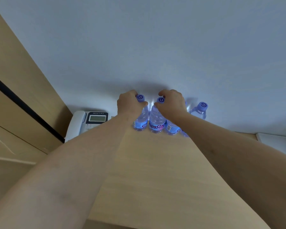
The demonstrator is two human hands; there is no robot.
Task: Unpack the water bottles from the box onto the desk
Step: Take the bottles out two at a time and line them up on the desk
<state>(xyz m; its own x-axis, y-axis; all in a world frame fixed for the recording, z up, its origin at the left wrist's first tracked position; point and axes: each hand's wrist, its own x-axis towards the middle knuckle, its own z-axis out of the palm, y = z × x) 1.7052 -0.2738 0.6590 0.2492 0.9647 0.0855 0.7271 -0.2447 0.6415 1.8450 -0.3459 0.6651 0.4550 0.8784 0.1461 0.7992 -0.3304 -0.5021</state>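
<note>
Several clear water bottles with purple caps stand upright in a row on the wooden desk point(155, 171), against the white wall. My left hand point(130, 103) grips the neck of the leftmost bottle point(141, 119). My right hand point(171, 104) is closed around the neck of the second bottle point(156, 120). To the right stands a third bottle point(172, 128), partly hidden by my right forearm, and a further bottle point(199, 111) stands free at the right end. The box is out of view.
A white desk telephone point(87, 121) sits left of the bottles near the wall. A tall wooden cabinet point(18, 90) rises on the left. A white object's edge point(277, 141) shows at the desk's far right.
</note>
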